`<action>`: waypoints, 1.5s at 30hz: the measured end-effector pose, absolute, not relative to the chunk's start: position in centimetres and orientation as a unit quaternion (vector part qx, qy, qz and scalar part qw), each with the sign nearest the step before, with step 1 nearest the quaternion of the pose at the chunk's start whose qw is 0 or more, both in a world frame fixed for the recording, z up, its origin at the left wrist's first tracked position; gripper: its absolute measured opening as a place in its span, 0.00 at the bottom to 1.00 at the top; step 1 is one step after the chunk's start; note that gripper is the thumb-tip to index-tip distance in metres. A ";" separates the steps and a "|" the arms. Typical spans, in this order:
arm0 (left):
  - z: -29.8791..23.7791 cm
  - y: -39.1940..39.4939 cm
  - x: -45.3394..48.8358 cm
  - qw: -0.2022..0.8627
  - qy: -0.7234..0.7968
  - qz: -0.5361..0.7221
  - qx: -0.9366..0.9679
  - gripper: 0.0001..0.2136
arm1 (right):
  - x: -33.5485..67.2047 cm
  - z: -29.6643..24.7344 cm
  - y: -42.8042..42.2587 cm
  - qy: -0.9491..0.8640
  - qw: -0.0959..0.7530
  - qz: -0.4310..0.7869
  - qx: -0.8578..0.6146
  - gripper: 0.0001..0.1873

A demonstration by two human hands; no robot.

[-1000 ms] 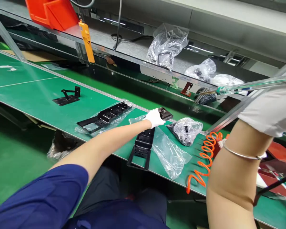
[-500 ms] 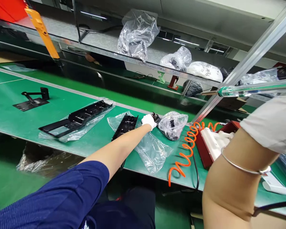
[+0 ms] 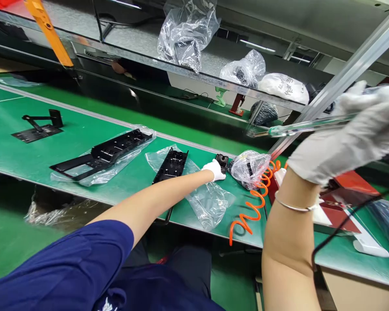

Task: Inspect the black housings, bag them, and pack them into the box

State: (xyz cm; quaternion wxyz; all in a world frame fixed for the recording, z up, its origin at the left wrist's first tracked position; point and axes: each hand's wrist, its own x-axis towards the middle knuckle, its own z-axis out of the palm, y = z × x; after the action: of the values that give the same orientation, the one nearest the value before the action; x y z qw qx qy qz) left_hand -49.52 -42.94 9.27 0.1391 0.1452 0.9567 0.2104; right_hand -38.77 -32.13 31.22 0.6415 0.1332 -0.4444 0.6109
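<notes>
My left hand [image 3: 215, 169], in a white glove, is closed on the near side of a small black part [image 3: 222, 160] at the bench's far edge. Its squarish top has a round recess. Close to the right is a bundle in clear plastic [image 3: 250, 167]; to the left lies a black tray-like housing [image 3: 173, 164] on clear film [image 3: 210, 205]. My gloved right hand [image 3: 353, 129] is raised at the right, closed around a slim clear-and-green tool [image 3: 298, 128] with a pointed tip facing left. The tool's kind and some fingers cannot be made out.
A longer black frame [image 3: 112, 151] on plastic and a black hinged stand [image 3: 42, 125] lie on the green bench [image 3: 129, 185]. An orange coiled hose [image 3: 246, 220] runs by a red box [image 3: 272, 190]. Overhead, a shelf edge [image 3: 207, 77] carries bagged parts; an orange tool [image 3: 50, 32] hangs left.
My left hand has moved slightly right with the small black part, now in clearer sight. My right hand has come into view with the clear-and-green tool. The plastic-wrapped bundle sits farther right.
</notes>
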 end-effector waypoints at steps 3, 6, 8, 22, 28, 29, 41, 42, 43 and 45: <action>10.6 -46.5 -47.9 0.161 0.948 0.179 0.209 0.34 | -41.8 27.7 -34.0 -0.469 0.642 0.554 0.247 0.08; 11.9 -51.4 -45.8 0.149 0.942 0.161 0.256 0.26 | -44.6 23.8 -34.9 -0.515 0.602 0.581 0.185 0.09; 12.3 -54.9 -44.5 0.117 0.943 0.157 0.270 0.27 | -45.8 21.8 -35.1 -0.545 0.584 0.587 0.133 0.09; 8.4 -67.6 -41.6 0.015 0.943 0.308 0.128 0.26 | -47.8 14.4 -36.5 -0.633 0.561 0.533 0.009 0.21; 6.8 -68.4 -41.8 -0.042 0.915 0.374 0.146 0.26 | -44.4 10.9 -36.9 -0.634 0.579 0.509 -0.058 0.23; 6.7 -68.5 -41.9 -0.049 0.912 0.382 0.143 0.26 | -44.1 10.8 -36.9 -0.632 0.582 0.507 -0.067 0.23; 3.5 -70.0 -43.0 0.049 0.848 0.521 0.088 0.31 | -44.7 12.0 -40.0 -0.643 0.555 0.521 -0.083 0.23; 3.4 -70.0 -42.9 0.055 0.844 0.526 0.091 0.30 | -44.7 12.0 -39.7 -0.640 0.557 0.522 -0.090 0.23; 3.4 -69.9 -42.8 0.054 0.844 0.525 0.094 0.28 | -44.6 12.1 -39.4 -0.638 0.558 0.522 -0.096 0.23; 3.4 -69.8 -42.5 0.045 0.852 0.511 0.103 0.26 | -44.7 12.5 -38.8 -0.639 0.557 0.519 -0.108 0.23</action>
State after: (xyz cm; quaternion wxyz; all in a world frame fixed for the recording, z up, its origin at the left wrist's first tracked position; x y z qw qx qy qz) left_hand -42.55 -69.78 3.44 0.0451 0.1025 0.8522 0.5111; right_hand -44.66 -38.75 12.48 0.5569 -0.1077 -0.6394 0.5190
